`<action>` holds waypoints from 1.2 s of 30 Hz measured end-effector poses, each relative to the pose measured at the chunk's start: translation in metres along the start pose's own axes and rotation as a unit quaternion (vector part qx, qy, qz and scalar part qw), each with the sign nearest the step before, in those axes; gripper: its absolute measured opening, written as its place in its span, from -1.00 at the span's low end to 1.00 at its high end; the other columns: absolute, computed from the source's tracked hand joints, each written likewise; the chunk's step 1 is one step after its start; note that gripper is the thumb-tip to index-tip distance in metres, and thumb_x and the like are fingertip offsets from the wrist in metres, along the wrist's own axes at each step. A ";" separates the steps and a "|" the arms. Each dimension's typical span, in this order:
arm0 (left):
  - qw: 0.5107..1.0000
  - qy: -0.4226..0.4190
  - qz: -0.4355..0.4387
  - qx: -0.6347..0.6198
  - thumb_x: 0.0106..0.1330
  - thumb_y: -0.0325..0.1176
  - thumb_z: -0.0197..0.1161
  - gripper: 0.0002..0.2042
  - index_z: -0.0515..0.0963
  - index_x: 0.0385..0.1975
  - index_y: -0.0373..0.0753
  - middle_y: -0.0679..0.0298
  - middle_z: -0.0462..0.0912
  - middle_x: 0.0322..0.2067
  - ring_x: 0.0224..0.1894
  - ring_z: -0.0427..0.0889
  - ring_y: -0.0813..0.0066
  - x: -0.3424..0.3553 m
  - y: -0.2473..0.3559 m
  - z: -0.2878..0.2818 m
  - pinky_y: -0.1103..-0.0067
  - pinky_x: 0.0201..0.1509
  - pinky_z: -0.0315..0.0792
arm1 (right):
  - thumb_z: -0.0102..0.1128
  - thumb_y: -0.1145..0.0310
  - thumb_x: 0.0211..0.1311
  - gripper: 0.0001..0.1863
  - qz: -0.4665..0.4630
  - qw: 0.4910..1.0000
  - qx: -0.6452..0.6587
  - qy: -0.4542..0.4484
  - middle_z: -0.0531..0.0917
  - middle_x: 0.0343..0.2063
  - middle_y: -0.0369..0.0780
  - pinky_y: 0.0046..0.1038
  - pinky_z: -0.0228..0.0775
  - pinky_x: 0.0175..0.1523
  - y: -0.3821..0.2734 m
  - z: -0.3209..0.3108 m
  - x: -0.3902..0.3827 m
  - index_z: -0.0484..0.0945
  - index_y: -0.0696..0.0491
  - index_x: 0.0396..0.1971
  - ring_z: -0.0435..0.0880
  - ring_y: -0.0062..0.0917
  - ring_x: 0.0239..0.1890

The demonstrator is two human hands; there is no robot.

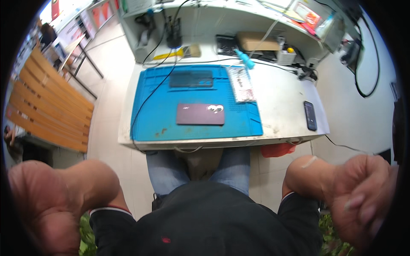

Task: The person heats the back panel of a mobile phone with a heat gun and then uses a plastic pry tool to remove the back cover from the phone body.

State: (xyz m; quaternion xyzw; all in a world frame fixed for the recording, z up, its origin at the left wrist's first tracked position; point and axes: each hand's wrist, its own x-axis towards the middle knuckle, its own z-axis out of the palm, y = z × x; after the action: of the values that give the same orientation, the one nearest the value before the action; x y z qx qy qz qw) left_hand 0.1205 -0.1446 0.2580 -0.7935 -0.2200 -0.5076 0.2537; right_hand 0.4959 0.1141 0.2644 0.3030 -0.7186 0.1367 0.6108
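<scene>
Both hands are raised close to the camera, well apart from the desk: the left hand [47, 200] is curled shut on nothing, and the right hand [358, 196] is loosely closed too, empty. Down on the blue mat [149, 115] lies 1 maroon phone [200, 114], a dark phone [191, 79] beyond it.

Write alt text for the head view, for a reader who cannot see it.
Seen from above, a seated person's left hand and right hand are raised close to the camera, holding nothing. Below, a maroon phone lies face down on a blue work mat on a white table, with a second phone near the table's right edge.
</scene>
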 end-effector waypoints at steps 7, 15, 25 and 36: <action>0.964 -0.006 -0.223 0.146 0.59 -0.03 0.38 -0.58 0.69 -0.04 -0.38 0.19 0.72 -0.38 -0.40 0.63 0.35 -0.075 -0.023 0.021 0.47 -0.32 0.44 | 0.04 0.18 0.77 -0.47 0.162 0.946 -0.083 0.267 0.81 -0.08 0.02 -0.15 0.81 -0.10 0.126 -0.115 -0.006 0.57 0.37 0.34 0.85 -0.21 -0.14; 0.788 -0.098 -0.599 0.101 0.41 -0.40 0.56 -0.86 0.82 -0.21 -0.35 0.18 0.77 -0.44 -0.41 0.73 0.47 -0.281 -0.076 0.109 0.53 -0.27 0.55 | 0.33 0.12 0.60 -0.42 0.373 0.798 -0.082 0.466 0.60 0.00 0.04 0.09 0.76 0.29 0.282 -0.339 -0.034 0.42 0.37 0.18 0.75 0.01 0.05; 0.762 -0.143 -0.598 0.202 0.36 -0.43 0.55 -0.89 0.78 -0.29 -0.34 0.19 0.69 -0.51 -0.57 0.58 0.50 -0.274 -0.067 0.122 0.52 -0.43 0.43 | 0.17 -0.03 0.72 -0.19 0.274 0.808 -0.012 0.521 0.16 0.71 0.00 0.62 0.17 0.58 0.422 -0.542 0.024 0.16 0.12 0.69 0.12 0.24 0.70; 0.735 -0.171 -0.616 0.224 0.30 -0.52 0.52 -0.93 0.77 -0.29 -0.33 0.24 0.63 -0.52 -0.61 0.55 0.52 -0.257 -0.067 0.127 0.53 -0.49 0.38 | -0.05 0.02 0.80 -0.28 0.304 0.757 0.155 0.557 0.10 0.68 0.05 0.47 0.27 0.54 0.504 -0.603 0.074 0.05 0.07 0.70 0.16 0.22 0.65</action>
State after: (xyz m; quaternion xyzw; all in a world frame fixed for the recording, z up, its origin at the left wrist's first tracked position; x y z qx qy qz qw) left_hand 0.0686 -0.0368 -0.0109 -0.4781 -0.8078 -0.3445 0.0138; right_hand 0.6665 0.8283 0.5538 0.0291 -0.2748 0.5694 0.7742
